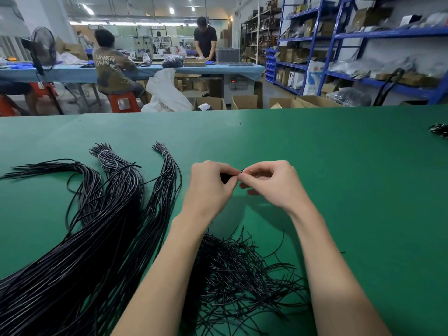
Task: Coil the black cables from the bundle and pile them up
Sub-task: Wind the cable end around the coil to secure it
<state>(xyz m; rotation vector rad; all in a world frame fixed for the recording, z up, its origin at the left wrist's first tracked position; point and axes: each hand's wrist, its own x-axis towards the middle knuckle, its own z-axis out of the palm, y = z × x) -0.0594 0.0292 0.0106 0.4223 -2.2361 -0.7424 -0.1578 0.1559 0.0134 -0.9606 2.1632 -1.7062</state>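
Note:
Long bundles of black cables [116, 214] fan across the left of the green table [339, 166], two of them tied with white bands at their far ends. Just beyond the middle of the table my left hand [211, 187] grips a small black coiled cable [225, 177], most of it hidden in my palm. My right hand [269, 183] meets it fingertip to fingertip and pinches the cable's thin end. Under my forearms lies a loose tangle of short thin black ties [242, 270].
A small dark heap of cable pieces [439, 129] lies at the table's far right edge. Beyond the table sit cardboard boxes [244, 102], a white sack [164, 93], blue shelving [363, 57], and two people at a blue-covered bench [169, 69].

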